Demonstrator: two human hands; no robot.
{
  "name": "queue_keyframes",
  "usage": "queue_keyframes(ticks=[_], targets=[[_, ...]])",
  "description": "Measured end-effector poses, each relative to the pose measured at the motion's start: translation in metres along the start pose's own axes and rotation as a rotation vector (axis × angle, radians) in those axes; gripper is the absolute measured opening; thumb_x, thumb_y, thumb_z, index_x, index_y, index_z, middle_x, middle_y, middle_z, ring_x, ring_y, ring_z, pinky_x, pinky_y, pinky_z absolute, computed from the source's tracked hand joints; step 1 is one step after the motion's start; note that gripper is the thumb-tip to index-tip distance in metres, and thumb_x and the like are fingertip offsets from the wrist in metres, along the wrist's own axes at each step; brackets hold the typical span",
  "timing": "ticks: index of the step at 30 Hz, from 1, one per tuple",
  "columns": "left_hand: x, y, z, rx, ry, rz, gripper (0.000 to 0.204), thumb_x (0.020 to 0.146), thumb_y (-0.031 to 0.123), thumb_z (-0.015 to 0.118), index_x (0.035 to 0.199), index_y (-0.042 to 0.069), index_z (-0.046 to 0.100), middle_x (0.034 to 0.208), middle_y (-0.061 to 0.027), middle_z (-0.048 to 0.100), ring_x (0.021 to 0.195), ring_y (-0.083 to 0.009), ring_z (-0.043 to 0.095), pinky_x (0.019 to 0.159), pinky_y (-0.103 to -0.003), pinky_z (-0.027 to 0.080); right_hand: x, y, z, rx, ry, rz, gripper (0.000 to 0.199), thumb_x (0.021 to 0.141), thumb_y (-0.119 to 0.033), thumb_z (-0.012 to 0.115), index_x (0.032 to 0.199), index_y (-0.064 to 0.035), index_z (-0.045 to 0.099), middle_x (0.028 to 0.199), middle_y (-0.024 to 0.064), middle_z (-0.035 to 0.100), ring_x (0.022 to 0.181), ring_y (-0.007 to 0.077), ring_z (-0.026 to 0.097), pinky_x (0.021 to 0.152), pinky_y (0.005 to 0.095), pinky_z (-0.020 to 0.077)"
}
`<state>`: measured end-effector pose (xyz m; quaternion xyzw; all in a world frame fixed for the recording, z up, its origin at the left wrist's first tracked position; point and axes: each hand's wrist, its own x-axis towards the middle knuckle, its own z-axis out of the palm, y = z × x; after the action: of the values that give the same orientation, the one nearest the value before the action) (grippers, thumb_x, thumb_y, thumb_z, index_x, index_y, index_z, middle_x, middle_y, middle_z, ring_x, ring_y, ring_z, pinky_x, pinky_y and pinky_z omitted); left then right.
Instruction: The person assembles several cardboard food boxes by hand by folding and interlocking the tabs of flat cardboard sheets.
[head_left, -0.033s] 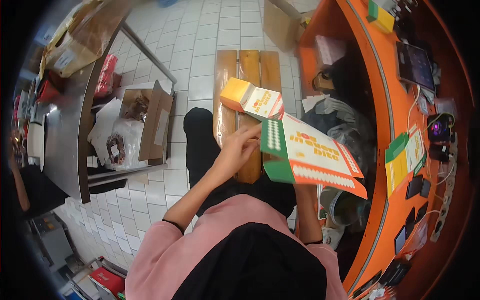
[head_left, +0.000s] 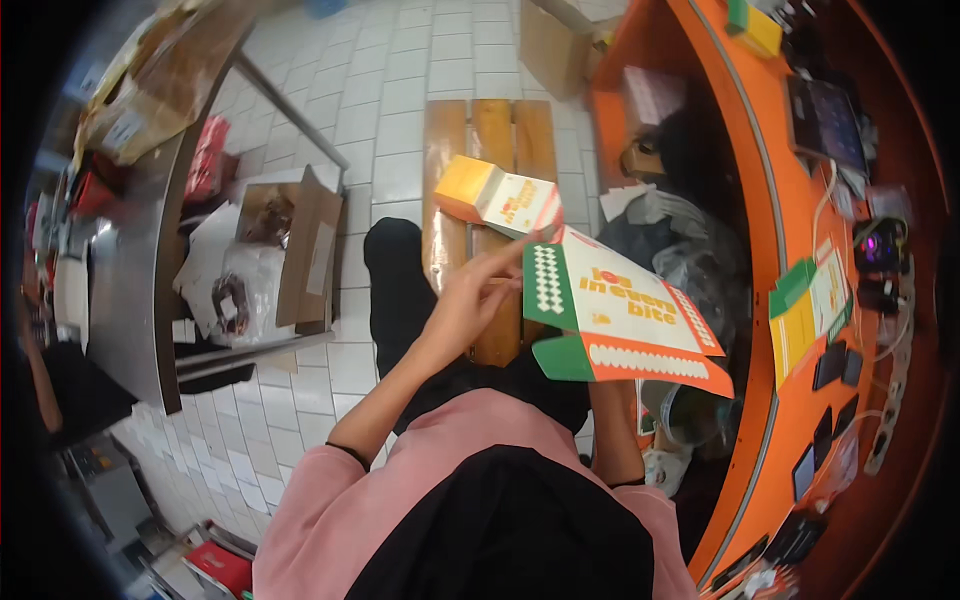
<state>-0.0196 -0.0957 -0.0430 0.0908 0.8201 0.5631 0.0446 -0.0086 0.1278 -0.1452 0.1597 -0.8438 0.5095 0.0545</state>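
A partly folded cardboard food carton is held up in front of me, white with orange lettering, green and orange-red borders and loose flaps. My left hand is at its left side; the index finger stretches along the far edge, the other fingers curl against the green end. The right forearm passes beneath the carton, which hides my right hand and its fingers. Just beyond, a yellow-and-white carton lies on the wooden slatted bench, its far end standing up as a block.
An orange counter on the right carries phones, cables, a tablet and another yellow-green carton. Under it lie bags and dark cloth. On the left, a metal table has an opened cardboard box on its lower shelf.
My left index finger has stretched farther along the carton's far edge. The carton's near side has tipped slightly, and its green corner flap shows at a different angle.
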Motion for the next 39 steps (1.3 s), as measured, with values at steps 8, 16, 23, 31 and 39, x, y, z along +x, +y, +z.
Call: queue_keyframes(ticks=[8, 16, 23, 31, 39], targets=[[-0.003, -0.020, 0.015, -0.055, 0.087, -0.140, 0.054, 0.077, -0.006, 0.058, 0.126, 0.012, 0.045, 0.086, -0.0077, 0.064, 0.084, -0.0116, 0.061, 0.074, -0.027, 0.049, 0.003, -0.021, 0.022, 0.114, 0.131, -0.027, 0.044, 0.080, -0.012, 0.068, 0.117, 0.0008, 0.048, 0.111, 0.0107, 0.056, 0.100, 0.0184, 0.056, 0.083, 0.0316, 0.0475], [0.005, -0.016, 0.027, -0.485, -0.051, -0.273, 0.045, 0.080, 0.000, 0.064, 0.120, 0.003, 0.043, 0.092, -0.0098, 0.064, 0.090, -0.0135, 0.061, 0.079, -0.025, 0.049, 0.020, -0.038, 0.026, 0.421, 0.193, 0.058, 0.049, 0.079, -0.012, 0.069, 0.120, 0.0008, 0.045, 0.107, 0.0100, 0.058, 0.097, 0.0174, 0.057, 0.081, 0.0303, 0.0491], [0.003, -0.016, 0.030, -0.667, 0.110, -0.403, 0.037, 0.080, 0.003, 0.065, 0.110, 0.003, 0.045, 0.088, -0.0111, 0.065, 0.082, -0.0147, 0.063, 0.076, -0.026, 0.050, 0.029, -0.069, 0.015, 0.802, 0.138, 0.237, 0.023, 0.077, 0.001, 0.067, 0.099, 0.0037, 0.060, 0.097, 0.0078, 0.063, 0.087, 0.0131, 0.061, 0.076, 0.0242, 0.0507], [-0.004, -0.001, 0.043, -0.652, 0.141, -0.270, 0.036, 0.080, 0.006, 0.066, 0.105, 0.004, 0.040, 0.084, -0.0103, 0.067, 0.085, -0.0123, 0.061, 0.075, -0.024, 0.046, 0.010, -0.072, 0.004, 0.543, 0.182, 0.359, 0.028, 0.078, 0.006, 0.064, 0.104, 0.0073, 0.057, 0.100, 0.0103, 0.059, 0.095, 0.0174, 0.059, 0.082, 0.0268, 0.0521], [-0.008, 0.009, 0.051, -0.636, 0.210, -0.233, 0.031, 0.081, 0.003, 0.064, 0.098, 0.004, 0.038, 0.088, -0.0130, 0.066, 0.090, -0.0132, 0.061, 0.075, -0.023, 0.052, 0.002, -0.067, 0.009, 0.556, 0.259, 0.414, 0.030, 0.078, 0.004, 0.066, 0.106, 0.0054, 0.056, 0.102, 0.0109, 0.058, 0.095, 0.0182, 0.058, 0.080, 0.0258, 0.0517]])
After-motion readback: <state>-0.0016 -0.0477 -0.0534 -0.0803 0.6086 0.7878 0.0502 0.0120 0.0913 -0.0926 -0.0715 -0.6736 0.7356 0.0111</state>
